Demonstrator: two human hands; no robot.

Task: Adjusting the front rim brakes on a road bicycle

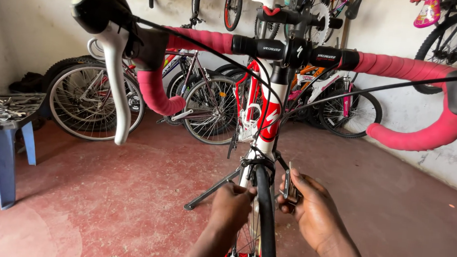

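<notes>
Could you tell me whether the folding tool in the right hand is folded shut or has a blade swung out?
Swung out, it seems: the right hand holds the folding tool beside the front tyre, with one thin blade pointing up from its body.

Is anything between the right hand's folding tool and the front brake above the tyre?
Nothing visible. The right hand holds a dark folding multi-tool just right of the thin black front tyre, below the black front brake caliper. The left hand touches the wheel's other side.
</notes>
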